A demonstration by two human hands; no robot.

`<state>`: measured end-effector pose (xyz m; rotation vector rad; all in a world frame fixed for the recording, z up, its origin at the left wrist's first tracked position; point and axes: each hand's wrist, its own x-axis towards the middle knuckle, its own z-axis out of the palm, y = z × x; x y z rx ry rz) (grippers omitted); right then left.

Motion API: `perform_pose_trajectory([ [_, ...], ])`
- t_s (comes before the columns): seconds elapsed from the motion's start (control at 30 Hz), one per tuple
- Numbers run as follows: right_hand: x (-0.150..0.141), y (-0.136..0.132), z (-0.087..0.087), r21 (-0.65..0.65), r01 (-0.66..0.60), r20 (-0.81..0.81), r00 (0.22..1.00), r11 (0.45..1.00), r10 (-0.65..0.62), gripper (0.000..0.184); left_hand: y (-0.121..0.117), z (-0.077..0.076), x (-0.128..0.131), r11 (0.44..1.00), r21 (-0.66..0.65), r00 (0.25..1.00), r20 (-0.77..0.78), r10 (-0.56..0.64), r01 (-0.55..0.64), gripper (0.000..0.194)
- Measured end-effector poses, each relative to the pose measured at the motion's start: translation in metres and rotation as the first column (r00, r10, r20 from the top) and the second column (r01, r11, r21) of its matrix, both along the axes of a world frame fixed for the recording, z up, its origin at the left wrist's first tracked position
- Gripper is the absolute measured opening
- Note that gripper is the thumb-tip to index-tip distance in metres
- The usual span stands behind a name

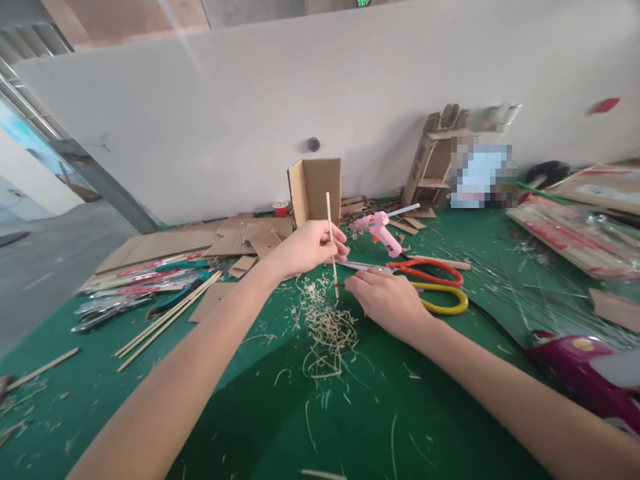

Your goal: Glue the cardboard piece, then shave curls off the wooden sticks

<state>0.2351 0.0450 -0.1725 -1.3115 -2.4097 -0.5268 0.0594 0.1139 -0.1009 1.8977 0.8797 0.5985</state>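
Left hand (311, 245) grips a thin wooden stick (329, 212), nearly upright, by curled shavings (330, 328). Relative to the shavings: right hand (389, 300) at two o'clock, fingertips near the stick's lower end; pink glue gun (384, 235) at one; folded cardboard (316, 181) at twelve.

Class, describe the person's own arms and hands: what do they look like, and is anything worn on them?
The left hand and right hand are both ungloved. The forearms are bare, with no sleeves in view. No watch, bracelet, ring or marking can be made out.
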Motion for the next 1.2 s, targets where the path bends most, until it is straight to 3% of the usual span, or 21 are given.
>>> perform_pose_trajectory([
  [0.2, -0.003, -0.001, 0.003, -0.144, -0.063, 0.052, 0.996, 0.988, 0.071, 0.012, -0.001, -0.001, 0.001, 0.999, -0.021, 0.999, 0.023, 0.040, -0.040, 0.023],
  [0.43, -0.004, -0.003, 0.006, -0.040, 0.018, 0.046, 0.999, 0.999, -0.017, 0.015, 0.000, -0.001, 0.000, 1.000, -0.007, 0.999, 0.045, 0.010, -0.010, 0.024],
  [0.7, -0.006, -0.005, 0.011, -0.221, 0.012, 0.116, 0.993, 0.975, 0.014, 0.013, 0.001, -0.005, 0.003, 0.999, -0.027, 0.995, 0.086, 0.047, -0.045, 0.021],
  [0.83, -0.007, -0.009, 0.007, -0.123, 0.042, 0.102, 0.994, 0.992, -0.029, 0.014, 0.000, -0.005, 0.005, 0.999, -0.031, 0.995, 0.095, 0.018, -0.015, 0.018],
  [1.0, -0.009, -0.007, 0.005, -0.044, 0.094, 0.069, 0.993, 0.995, -0.091, 0.017, 0.001, -0.009, 0.009, 0.996, -0.047, 0.993, 0.091, 0.077, -0.073, 0.014],
  [1.2, -0.008, -0.004, 0.009, -0.206, 0.046, 0.121, 0.992, 0.977, -0.021, 0.016, 0.001, -0.007, 0.006, 0.995, -0.069, 0.991, 0.104, 0.085, -0.078, 0.013],
])
